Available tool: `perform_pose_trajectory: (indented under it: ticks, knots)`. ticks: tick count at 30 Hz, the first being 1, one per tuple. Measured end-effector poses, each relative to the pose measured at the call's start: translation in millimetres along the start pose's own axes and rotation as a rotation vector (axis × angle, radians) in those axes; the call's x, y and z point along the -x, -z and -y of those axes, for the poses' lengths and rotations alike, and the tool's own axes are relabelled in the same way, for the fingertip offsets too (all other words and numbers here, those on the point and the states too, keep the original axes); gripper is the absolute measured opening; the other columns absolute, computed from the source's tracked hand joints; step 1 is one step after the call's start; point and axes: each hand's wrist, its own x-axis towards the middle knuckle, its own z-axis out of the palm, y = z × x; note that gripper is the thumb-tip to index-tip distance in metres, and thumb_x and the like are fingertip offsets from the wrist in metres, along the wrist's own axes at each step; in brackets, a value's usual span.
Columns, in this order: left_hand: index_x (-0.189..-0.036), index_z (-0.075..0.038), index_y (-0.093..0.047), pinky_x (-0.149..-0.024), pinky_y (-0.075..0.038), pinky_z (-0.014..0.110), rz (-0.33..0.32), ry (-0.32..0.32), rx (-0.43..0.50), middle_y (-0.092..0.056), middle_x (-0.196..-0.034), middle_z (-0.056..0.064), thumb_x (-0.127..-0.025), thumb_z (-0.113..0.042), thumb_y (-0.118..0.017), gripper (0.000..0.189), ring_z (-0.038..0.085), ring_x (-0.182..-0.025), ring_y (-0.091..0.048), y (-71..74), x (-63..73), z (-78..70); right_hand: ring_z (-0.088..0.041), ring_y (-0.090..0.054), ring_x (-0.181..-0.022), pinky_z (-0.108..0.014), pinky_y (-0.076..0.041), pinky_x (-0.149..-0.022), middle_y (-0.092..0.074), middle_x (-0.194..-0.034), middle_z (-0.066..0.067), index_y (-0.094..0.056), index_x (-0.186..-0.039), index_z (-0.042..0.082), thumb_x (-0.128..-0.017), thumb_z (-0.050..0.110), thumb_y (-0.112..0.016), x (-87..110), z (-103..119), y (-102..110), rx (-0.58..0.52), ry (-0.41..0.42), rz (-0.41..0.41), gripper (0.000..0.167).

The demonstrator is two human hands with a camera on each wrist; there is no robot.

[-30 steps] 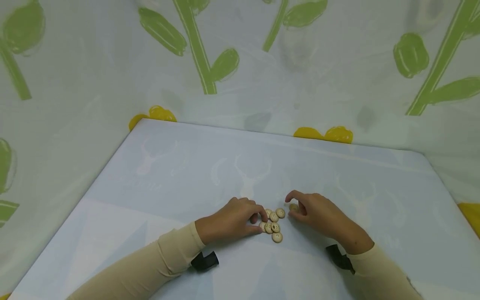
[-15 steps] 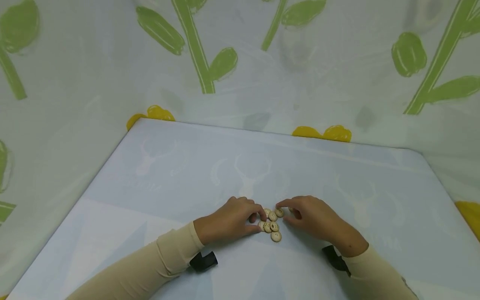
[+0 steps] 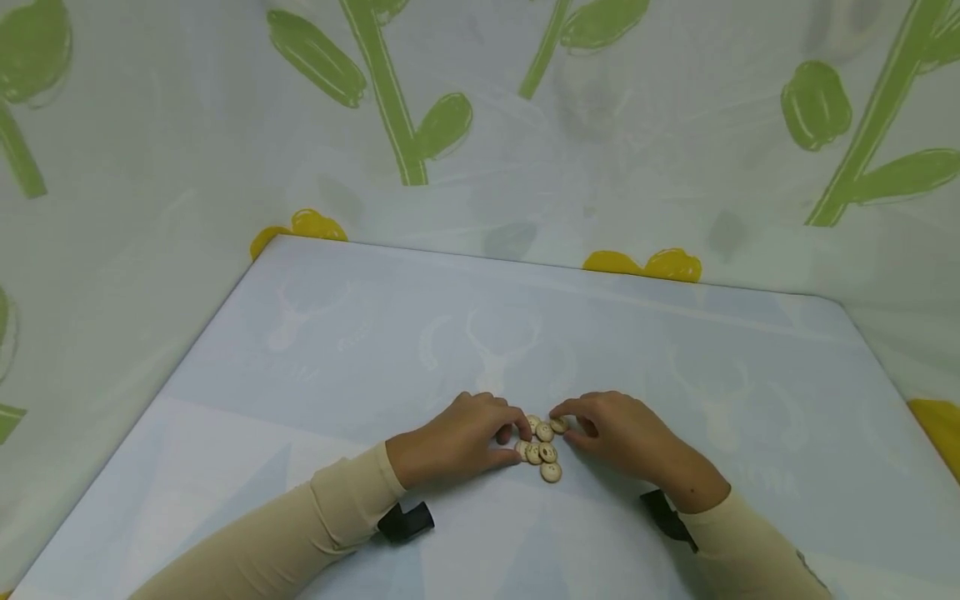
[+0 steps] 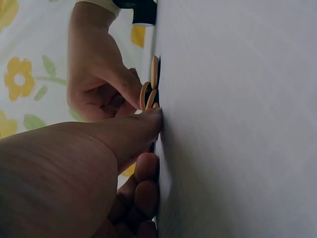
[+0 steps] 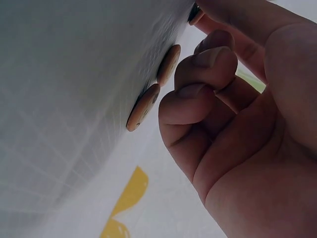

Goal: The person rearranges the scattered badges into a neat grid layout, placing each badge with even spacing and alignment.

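Buttons (image 3: 548,452) are lying clustered, pale-blue tabletop (image 3: 405,333) stretching openly beyond them to its far and side edges, a leaf-printed backdrop (image 3: 480,200) rising behind. Your right hand (image 3: 626,433) is pinching the upper-right button (image 3: 559,426); your left hand (image 3: 465,433) is half hiding the leftmost ones, thumb and index finger curving slightly apart, its grip impossible to tell.

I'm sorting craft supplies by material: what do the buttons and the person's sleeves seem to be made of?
Buttons: probably wood, possibly plastic; pale tan faces, brownish edges, smooth-looking finish. Sleeves: likely soft fabric, matte beige, judging by the creases; weave too small to tell.
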Motion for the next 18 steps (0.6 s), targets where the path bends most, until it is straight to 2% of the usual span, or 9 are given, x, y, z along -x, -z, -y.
perform_pose_trajectory:
  ticks: [11,18]
  knots:
    - [-0.104,-0.023,-0.071,-0.081,-0.04,0.031,-0.02,-0.018,-0.002,-0.056,-0.078,-0.01,-0.088,-0.029,-0.078,0.018,0.005,-0.079,-0.048,0.5,-1.2,0.8,-0.004,-0.041,-0.057,-0.023,-0.035,-0.053,-0.047,-0.062,0.01,-0.074,-0.107,0.022,-0.089,0.018,-0.075,0.1,2.7,3.4,-0.012,-0.021,-0.001,0.018]
    - [-0.104,-0.023,-0.071,-0.08,-0.04,0.031,-0.005,-0.007,-0.005,-0.056,-0.078,-0.011,-0.088,-0.031,-0.077,0.018,0.005,-0.078,-0.048,0.2,-0.5,0.7,-0.004,-0.042,-0.057,-0.022,-0.035,-0.053,-0.048,-0.063,0.011,-0.074,-0.108,0.023,-0.089,0.022,-0.075,0.4,1.2,2.3,-0.027,-0.013,0.012,0.019]
